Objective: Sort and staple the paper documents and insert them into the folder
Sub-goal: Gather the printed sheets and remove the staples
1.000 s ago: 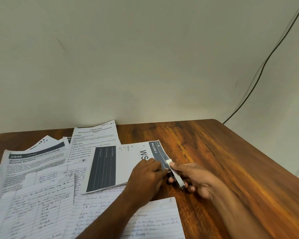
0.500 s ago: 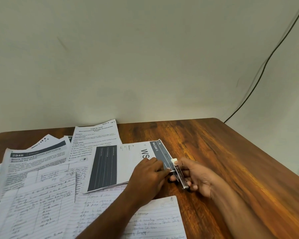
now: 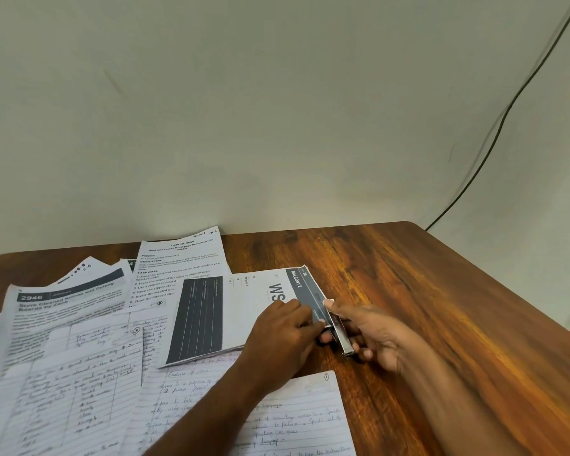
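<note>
White handwritten lined sheets (image 3: 244,419) lie at the wooden tabletop's (image 3: 441,291) near edge. Beyond, left hand (image 3: 283,337) presses the printed grey-banded document set (image 3: 237,311); right hand (image 3: 372,337) grips a slim metal stapler (image 3: 341,334) on its corner. Stapling underway; next needs a firm squeeze.

Hidden corner, cropped sheets, blurred arm

The left hand (image 3: 285,334) covers the near right corner of the printed booklet (image 3: 231,311), so where the stapler (image 3: 341,334) meets the paper cannot be told; the right hand (image 3: 372,334) wraps the stapler and hides most of its body. The handwritten sheets (image 3: 79,390) run off the left and bottom edges. The right forearm (image 3: 458,406) is smeared by motion blur. Small print on the task sheet (image 3: 181,258) is mostly unreadable, and overlapping pages hide its lower part.
</note>
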Demonstrator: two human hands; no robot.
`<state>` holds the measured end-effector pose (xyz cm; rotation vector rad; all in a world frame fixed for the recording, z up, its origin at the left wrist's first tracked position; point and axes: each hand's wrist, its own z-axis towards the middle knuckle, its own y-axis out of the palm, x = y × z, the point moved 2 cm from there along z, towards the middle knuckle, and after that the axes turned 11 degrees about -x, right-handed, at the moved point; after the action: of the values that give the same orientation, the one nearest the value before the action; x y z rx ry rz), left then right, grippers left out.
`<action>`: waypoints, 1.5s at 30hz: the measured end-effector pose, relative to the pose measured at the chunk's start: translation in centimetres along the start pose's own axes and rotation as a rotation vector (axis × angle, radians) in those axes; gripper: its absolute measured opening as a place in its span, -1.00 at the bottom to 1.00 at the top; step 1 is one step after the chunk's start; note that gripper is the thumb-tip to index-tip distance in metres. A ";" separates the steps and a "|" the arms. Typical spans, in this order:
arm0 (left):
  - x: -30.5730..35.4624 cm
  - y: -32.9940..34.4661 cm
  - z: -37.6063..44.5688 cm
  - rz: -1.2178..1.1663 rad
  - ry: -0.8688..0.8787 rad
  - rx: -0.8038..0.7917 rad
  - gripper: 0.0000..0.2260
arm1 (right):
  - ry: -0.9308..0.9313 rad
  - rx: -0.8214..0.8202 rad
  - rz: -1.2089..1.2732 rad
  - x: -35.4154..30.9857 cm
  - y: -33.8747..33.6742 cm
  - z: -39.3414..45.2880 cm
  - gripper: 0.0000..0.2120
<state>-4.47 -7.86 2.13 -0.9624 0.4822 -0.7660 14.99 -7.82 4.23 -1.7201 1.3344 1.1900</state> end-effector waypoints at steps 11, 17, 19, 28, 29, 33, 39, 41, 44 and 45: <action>0.0 -0.2 0.0 -0.001 -0.002 -0.011 -0.81 | 0.055 -0.016 0.055 -0.1 0.0 -0.4 -0.59; 0.1 -0.3 0.0 0.007 0.007 -0.004 -0.80 | 0.056 0.006 0.083 -0.2 0.1 -0.6 -0.65; 0.1 -0.3 0.0 0.022 0.006 -0.005 -0.79 | 0.055 0.017 0.090 -0.2 0.0 -0.6 -0.67; 0.2 -0.3 0.0 0.026 0.004 -0.005 -0.79 | 0.067 0.023 0.105 -0.1 -0.2 -0.3 -0.62; 0.1 -0.3 0.0 0.029 0.006 -0.006 -0.79 | 0.067 0.022 0.102 0.0 -0.2 -0.2 -0.60; 0.0 -0.2 0.0 0.036 0.007 -0.001 -0.79 | 0.062 0.023 0.093 0.0 -0.2 -0.1 -0.52; 0.1 -0.3 0.0 0.035 0.008 0.010 -0.78 | 0.068 0.028 0.077 -0.1 0.1 -0.2 -0.59; 0.1 -0.4 0.0 0.035 0.011 0.010 -0.78 | 0.077 0.036 0.073 -0.2 0.2 -0.3 -0.63; 0.2 -0.4 0.0 0.024 0.010 0.007 -0.77 | 0.077 0.053 0.074 -0.2 0.2 -0.2 -0.67; 0.2 -0.3 0.0 0.020 0.008 0.006 -0.77 | 0.075 0.060 0.074 -0.2 0.2 -0.2 -0.68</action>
<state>-4.52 -8.12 2.38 -0.9481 0.4960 -0.7528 14.86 -7.97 4.47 -1.7005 1.4759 1.1235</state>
